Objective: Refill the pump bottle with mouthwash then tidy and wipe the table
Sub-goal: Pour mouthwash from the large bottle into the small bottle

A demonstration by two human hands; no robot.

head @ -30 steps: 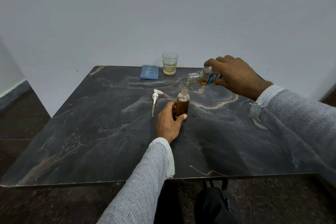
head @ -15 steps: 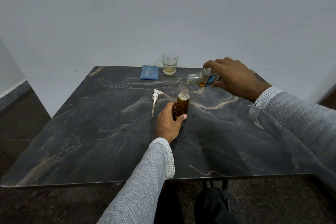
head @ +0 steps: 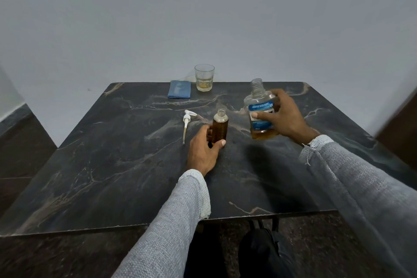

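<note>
The small pump bottle (head: 220,128) stands upright and uncapped on the dark marble table (head: 126,165), filled with brown liquid almost to its shoulder. My left hand (head: 203,150) grips its lower part. My right hand (head: 284,117) holds the clear mouthwash bottle (head: 260,110) upright, a little to the right of the pump bottle; it has a blue label, no cap, and a little amber liquid at the bottom. The white pump head (head: 186,124) with its tube lies on the table just left of the pump bottle.
A folded blue cloth (head: 179,92) lies at the table's far edge, with a drinking glass (head: 204,77) holding a little yellowish liquid beside it. A plain wall stands right behind the table. Dark floor surrounds the table.
My right hand has tipped the mouthwash bottle from its pouring tilt back to upright and drawn it right and down, away from the pump bottle's neck. My left hand has not moved.
</note>
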